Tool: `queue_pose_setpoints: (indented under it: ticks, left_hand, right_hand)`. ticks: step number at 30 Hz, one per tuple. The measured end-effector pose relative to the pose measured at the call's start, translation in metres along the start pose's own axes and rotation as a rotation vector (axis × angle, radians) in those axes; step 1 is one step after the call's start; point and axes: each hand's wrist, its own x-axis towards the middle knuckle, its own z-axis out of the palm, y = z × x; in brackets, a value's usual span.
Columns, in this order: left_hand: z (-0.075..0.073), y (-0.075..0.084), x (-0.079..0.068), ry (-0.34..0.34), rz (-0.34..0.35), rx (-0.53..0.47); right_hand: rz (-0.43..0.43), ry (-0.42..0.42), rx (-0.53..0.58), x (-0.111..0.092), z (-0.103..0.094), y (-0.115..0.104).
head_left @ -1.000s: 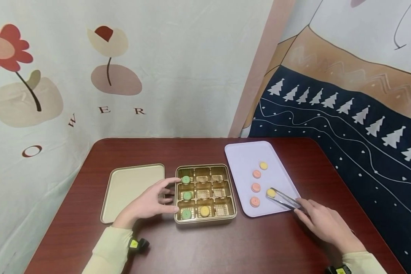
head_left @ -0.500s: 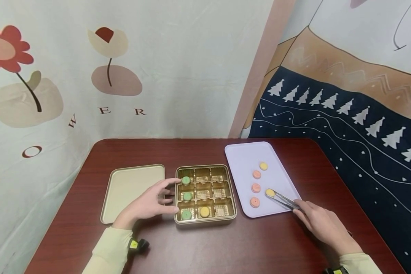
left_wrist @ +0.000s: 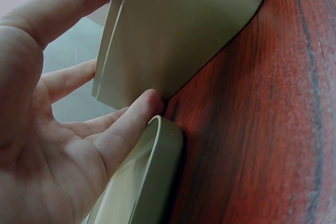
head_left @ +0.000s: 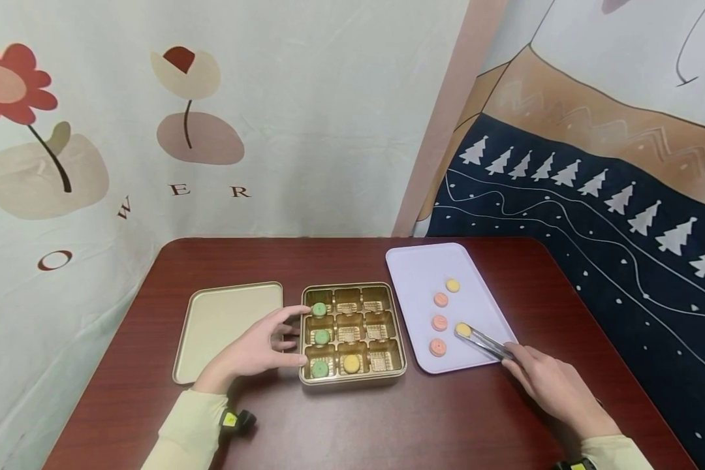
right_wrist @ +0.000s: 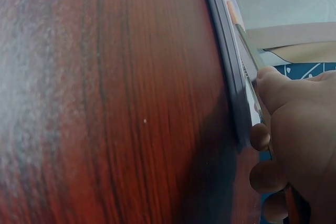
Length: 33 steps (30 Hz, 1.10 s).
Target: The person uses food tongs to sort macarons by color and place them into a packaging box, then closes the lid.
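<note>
In the head view, my right hand (head_left: 555,385) holds metal tongs (head_left: 486,342), whose tips close on a yellow macaron (head_left: 463,329) over the lilac tray (head_left: 414,271). Three pink macarons (head_left: 438,322) and another yellow macaron (head_left: 452,285) lie on that tray. My left hand (head_left: 258,343) rests its thumb and fingertips against the left side of a gold tin (head_left: 355,380) with a divided insert. Green macarons (head_left: 322,337) sit in its left column, and a yellow macaron (head_left: 350,363) is in the front middle compartment. The left wrist view shows fingertips at the tin's wall (left_wrist: 173,30).
A cream lid (head_left: 229,320) lies left of the tin, partly under my left hand. The dark red wooden table (head_left: 352,431) carries everything. Printed cloths (head_left: 341,130) hang behind the table and along its right side.
The tongs' arms have come together on the yellow macaron, which has shifted very slightly left and back. My right hand moved slightly left. The left hand stays in place.
</note>
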Motion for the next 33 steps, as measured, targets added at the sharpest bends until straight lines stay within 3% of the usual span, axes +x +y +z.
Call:
queue_pose_setpoints:
  ticks: [6, 17, 26, 33]
  left_hand:
    - [0.0, 0.0, 0.0, -0.001, -0.001, -0.004]
    - [-0.001, 0.0, 0.0, -0.006, -0.007, 0.0]
    - [-0.001, -0.003, 0.001, -0.008, 0.001, -0.006]
    - [-0.001, -0.005, 0.001, -0.002, 0.018, -0.008]
  right_hand:
    - [-0.013, 0.053, 0.003, 0.003, 0.0, -0.002]
    - [0.045, 0.01, 0.032, 0.023, -0.013, -0.011]
    - [-0.015, 0.045, 0.009, 0.036, -0.014, -0.021]
    - [-0.091, 0.058, 0.004, 0.052, -0.012, -0.042]
